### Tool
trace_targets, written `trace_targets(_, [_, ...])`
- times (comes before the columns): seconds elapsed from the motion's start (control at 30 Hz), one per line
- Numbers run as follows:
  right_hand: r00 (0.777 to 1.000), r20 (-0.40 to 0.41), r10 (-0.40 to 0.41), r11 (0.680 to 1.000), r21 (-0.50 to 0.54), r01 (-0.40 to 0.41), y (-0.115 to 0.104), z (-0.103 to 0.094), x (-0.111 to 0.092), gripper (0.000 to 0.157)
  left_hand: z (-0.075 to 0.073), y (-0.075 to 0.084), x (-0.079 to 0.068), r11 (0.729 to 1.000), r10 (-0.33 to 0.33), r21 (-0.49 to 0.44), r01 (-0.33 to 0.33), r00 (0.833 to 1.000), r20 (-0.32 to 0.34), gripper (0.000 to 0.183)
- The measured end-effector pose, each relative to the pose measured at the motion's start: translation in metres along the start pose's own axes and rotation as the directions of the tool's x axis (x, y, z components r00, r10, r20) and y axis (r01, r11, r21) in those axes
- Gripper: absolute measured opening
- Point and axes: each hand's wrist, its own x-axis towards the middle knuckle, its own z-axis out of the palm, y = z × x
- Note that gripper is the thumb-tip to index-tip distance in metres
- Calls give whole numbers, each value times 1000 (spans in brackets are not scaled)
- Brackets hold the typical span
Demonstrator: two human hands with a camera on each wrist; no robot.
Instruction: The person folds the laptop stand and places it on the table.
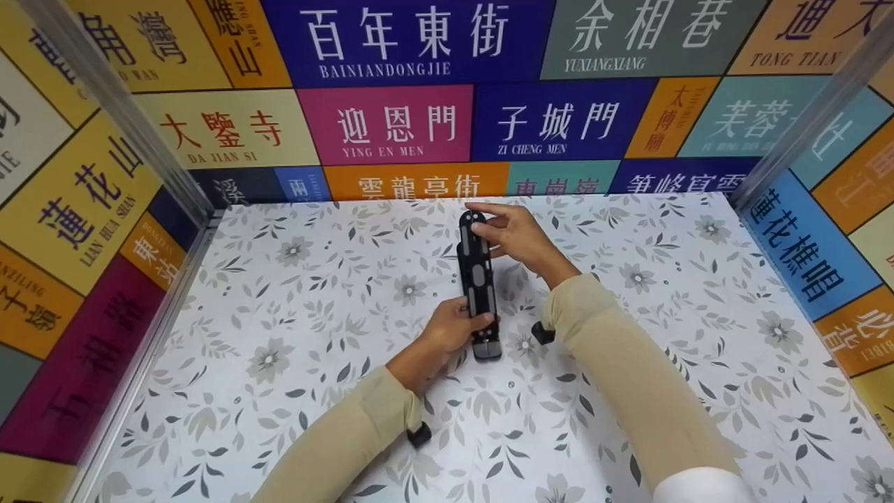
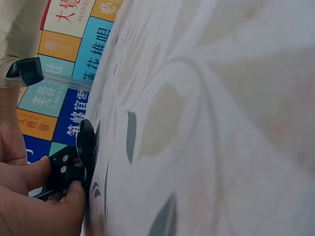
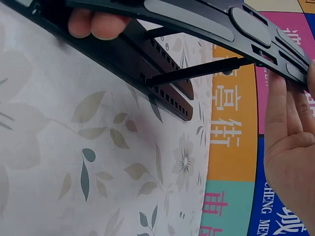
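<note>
A black folding laptop stand (image 1: 479, 274) with grey pads stands lengthwise on the patterned table. In the right wrist view its padded top plate (image 3: 197, 22) is raised at a slant, with struts (image 3: 197, 71) reaching down to a slotted base (image 3: 167, 101). My left hand (image 1: 447, 327) grips the near end, its thumb on top; the left wrist view shows fingers around the black hinge end (image 2: 64, 167). At the raised far end, my right hand (image 1: 520, 234) pinches the top plate between thumb and fingers. Part of the base is hidden from above.
The white tabletop (image 1: 314, 314) has a leaf and flower print. Colourful sign-patterned panels (image 1: 394, 126) enclose the back and sides, with clear corner posts (image 1: 803, 105). Small black mounts (image 1: 543, 332) hang below both wrists.
</note>
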Motion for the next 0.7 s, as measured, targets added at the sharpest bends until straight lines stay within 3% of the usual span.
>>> trace_targets(0.4, [997, -72, -41, 991, -127, 32, -2, 4, -1, 35, -3, -1, 2, 1000, 22, -1, -22, 998, 51, 24])
trace_targets(0.7, [988, -125, -95, 959, -277, 57, -3, 7, -4, 34, -6, 0, 0, 1000, 11, 14, -12, 997, 81, 28])
